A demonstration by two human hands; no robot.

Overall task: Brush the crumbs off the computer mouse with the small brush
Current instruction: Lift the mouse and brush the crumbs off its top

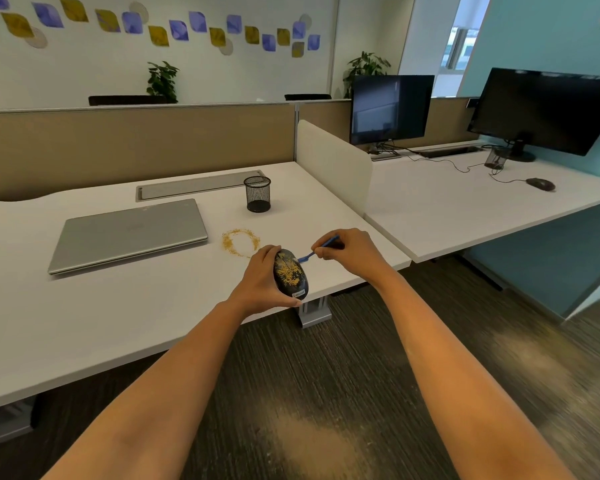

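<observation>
My left hand [261,278] grips a black computer mouse [290,274] and holds it just above the white desk's [153,306] front right corner. Yellow crumbs cover the mouse's top. My right hand [347,249] pinches a small blue brush [317,250] by its handle. The brush's bristle end touches the far upper edge of the mouse. A ring of yellow crumbs [240,241] lies on the desk just behind the mouse.
A shut silver laptop [129,233] lies to the left. A black mesh pen cup [257,194] stands behind the crumb ring. A white divider [333,164] separates a neighbouring desk with two monitors [390,107], another mouse [541,184] and cables. Carpet lies below.
</observation>
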